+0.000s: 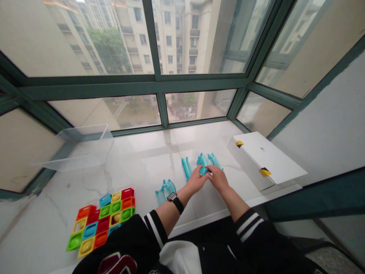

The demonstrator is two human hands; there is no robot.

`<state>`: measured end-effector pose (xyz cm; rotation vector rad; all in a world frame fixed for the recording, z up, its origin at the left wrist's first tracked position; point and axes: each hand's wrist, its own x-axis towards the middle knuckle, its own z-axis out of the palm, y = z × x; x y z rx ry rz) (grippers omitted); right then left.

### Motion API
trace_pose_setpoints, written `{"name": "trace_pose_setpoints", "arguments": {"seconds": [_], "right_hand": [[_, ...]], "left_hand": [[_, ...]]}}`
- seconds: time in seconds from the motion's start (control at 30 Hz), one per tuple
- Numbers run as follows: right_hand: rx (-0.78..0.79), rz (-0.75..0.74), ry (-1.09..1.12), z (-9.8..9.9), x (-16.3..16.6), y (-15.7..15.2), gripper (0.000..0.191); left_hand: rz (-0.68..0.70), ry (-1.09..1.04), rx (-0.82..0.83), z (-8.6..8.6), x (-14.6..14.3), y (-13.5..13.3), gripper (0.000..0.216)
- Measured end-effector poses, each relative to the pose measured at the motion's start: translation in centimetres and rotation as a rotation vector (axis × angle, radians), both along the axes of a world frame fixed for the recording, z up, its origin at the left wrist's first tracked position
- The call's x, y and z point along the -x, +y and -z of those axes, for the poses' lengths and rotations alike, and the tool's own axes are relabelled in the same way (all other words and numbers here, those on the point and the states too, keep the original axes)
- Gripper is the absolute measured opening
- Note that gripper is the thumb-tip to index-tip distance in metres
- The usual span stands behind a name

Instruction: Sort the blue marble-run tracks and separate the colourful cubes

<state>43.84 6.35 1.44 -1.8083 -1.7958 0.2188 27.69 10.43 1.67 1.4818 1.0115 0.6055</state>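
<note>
Both hands meet over a white marble sill [137, 160]. My left hand [196, 180], a smartwatch on its wrist, and my right hand [217, 177] pinch the same translucent teal curved track piece [203, 163] between their fingertips. A straight teal track piece [186, 168] lies just left of my left hand. Another teal piece [214, 160] lies just behind my right hand. A teal U-shaped curve [165, 189] rests nearer, left of my left forearm.
A cluster of joined coloured square blocks [103, 219] lies at the near left. A clear plastic bin [78, 148] stands at the far left. A white box [264, 160] with yellow tape sits right of the hands. Windows [159, 87] enclose the sill.
</note>
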Motion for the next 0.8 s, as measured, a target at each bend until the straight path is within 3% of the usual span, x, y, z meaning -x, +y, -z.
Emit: {"name": "trace_pose_setpoints", "arguments": {"seconds": [0.3,0.5,0.67,0.8], "right_hand": [[-0.020,-0.017,-0.019,0.5,-0.2,0.0,0.026],[-0.041,-0.047,-0.048,0.3,-0.4,-0.2,0.030],[-0.080,-0.006,-0.026,-0.5,0.0,-2.2,0.038],[-0.119,-0.021,0.079,0.1,1.1,-5.5,0.035]], "left_hand": [[0.009,-0.052,0.031,-0.3,0.3,-0.1,0.074],[0.096,-0.138,0.132,-2.3,2.5,-1.1,0.076],[0.132,-0.281,0.085,-5.1,10.3,-1.4,0.063],[-0.131,-0.127,-0.002,-5.1,19.0,-2.5,0.053]]}}
